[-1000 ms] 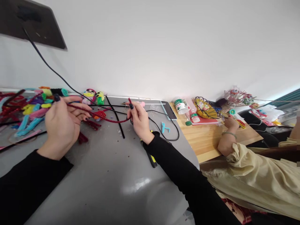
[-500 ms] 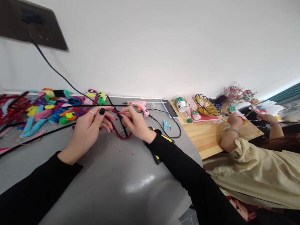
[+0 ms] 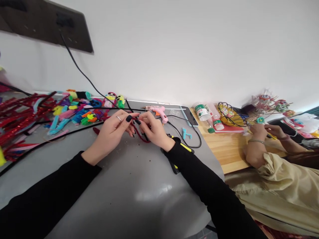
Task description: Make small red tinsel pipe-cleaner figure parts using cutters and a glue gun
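Now close together, after being well apart a second ago: left hand (image 3: pixel 109 137) and right hand (image 3: pixel 154 131), both clamped by the fingertips on a dark red fuzzy stem (image 3: pixel 144 140). Formerly a long sag between the two, now a short, narrow bend hanging over the far part of the smooth grey desk (image 3: pixel 112 192). To the left, a soft heap of multicolored fluffy stems (image 3: pixel 62 113) beside shiny red tinsel strands (image 3: pixel 22 122). Just beyond the right hand, a pink glue gun (image 3: pixel 161 115). Wrists angled inward, left index finger straightened toward the right fingertips, right sleeve over a black-and-yellow handled tool (image 3: pixel 186 148).
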Demonstrator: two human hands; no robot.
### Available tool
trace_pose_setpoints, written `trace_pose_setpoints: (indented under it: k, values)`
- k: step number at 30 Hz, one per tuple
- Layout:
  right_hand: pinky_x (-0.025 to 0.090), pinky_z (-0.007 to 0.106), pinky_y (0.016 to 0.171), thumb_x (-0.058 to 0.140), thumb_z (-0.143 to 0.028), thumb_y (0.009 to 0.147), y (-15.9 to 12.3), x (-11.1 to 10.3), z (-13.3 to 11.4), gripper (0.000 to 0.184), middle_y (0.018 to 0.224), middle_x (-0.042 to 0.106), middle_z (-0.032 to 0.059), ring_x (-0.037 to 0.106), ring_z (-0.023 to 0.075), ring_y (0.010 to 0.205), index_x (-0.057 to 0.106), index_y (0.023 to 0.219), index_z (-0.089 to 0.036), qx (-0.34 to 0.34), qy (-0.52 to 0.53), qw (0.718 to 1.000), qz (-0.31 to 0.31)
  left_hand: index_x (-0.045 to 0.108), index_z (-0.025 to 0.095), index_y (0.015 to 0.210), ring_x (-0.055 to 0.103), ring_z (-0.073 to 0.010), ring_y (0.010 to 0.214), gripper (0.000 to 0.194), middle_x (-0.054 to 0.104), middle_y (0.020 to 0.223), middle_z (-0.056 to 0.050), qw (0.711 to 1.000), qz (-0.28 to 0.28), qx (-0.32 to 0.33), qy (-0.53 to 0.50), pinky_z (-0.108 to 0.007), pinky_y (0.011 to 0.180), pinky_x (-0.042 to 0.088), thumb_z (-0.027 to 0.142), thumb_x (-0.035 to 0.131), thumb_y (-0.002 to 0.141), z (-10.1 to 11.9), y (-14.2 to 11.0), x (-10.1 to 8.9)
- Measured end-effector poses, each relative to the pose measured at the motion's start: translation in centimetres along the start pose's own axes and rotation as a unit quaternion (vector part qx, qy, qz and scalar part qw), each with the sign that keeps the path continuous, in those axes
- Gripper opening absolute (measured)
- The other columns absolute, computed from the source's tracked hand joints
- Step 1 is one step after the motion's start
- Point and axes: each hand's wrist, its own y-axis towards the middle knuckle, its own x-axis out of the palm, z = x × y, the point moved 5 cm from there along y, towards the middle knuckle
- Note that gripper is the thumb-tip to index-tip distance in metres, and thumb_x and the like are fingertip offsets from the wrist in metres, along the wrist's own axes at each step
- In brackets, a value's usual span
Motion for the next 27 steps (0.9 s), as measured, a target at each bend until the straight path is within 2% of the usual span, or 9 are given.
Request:
trace_pose_setpoints:
  k: [7, 11, 16, 23, 27]
  values:
    - [0.043, 0.026, 0.06, 0.047, -0.043, 0.112, 0.0, -0.2, -0.8, 0.021, 0.075, 0.06, -0.0038, 0.054, 0.0122, 0.061, 0.047, 0.1, -0.026, -0.026, 0.035, 0.999, 0.01, 0.088, 0.024, 0.106, 0.069, -0.0169, 0.066, 0.043, 0.062, 0.089, -0.002, 1.0, -0.017, -0.01, -0.006, -0.034, 0.067, 0.068, 0.062, 0.078, 0.09, -0.6, -0.1, 0.0]
    - [0.043, 0.026, 0.059, 0.048, -0.046, 0.112, 0.0, -0.3, -0.9, 0.025, 0.073, 0.059, -0.0043, 0.052, 0.0117, 0.059, 0.047, 0.099, -0.025, -0.03, 0.048, 0.998, 0.019, 0.089, 0.024, 0.108, 0.071, -0.0176, 0.068, 0.042, 0.063, 0.086, -0.002, 0.999, -0.014, -0.033, -0.02, -0.036, 0.07, 0.07, 0.059, 0.083, 0.086, -0.5, -0.1, -0.2]
    - [0.046, 0.027, 0.061, 0.048, -0.05, 0.112, -0.1, -0.2, -0.8, 0.028, 0.075, 0.062, -0.003, 0.055, 0.0122, 0.061, 0.049, 0.098, -0.025, -0.022, 0.044, 0.999, 0.015, 0.089, 0.023, 0.107, 0.072, -0.0188, 0.067, 0.044, 0.072, 0.086, -0.005, 0.996, -0.02, -0.066, -0.049, -0.036, 0.071, 0.071, 0.059, 0.089, 0.081, -0.8, -0.2, -0.1]
    - [0.052, 0.029, 0.063, 0.052, -0.036, 0.111, -0.1, -0.5, -0.8, 0.019, 0.081, 0.068, 0.0002, 0.059, 0.0136, 0.064, 0.059, 0.098, -0.024, -0.042, 0.016, 0.999, 0.021, 0.09, 0.022, 0.094, 0.073, -0.0189, 0.069, 0.045, 0.079, 0.089, -0.007, 0.988, -0.013, -0.093, -0.122, -0.036, 0.072, 0.071, 0.06, 0.096, 0.071, -1.3, -0.1, 0.3]
    - [0.059, 0.033, 0.081, 0.051, -0.028, 0.111, 0.2, -0.6, -1.1, 0.019, 0.103, 0.076, 0.0075, 0.07, 0.0184, 0.089, 0.068, 0.115, -0.021, -0.098, -0.03, 0.994, 0.024, 0.087, 0.02, 0.085, 0.071, -0.018, 0.068, 0.046, 0.079, 0.085, -0.007, 0.986, 0.052, -0.095, -0.124, -0.033, 0.069, 0.067, 0.062, 0.096, 0.069, -1.7, 0.1, -0.4]
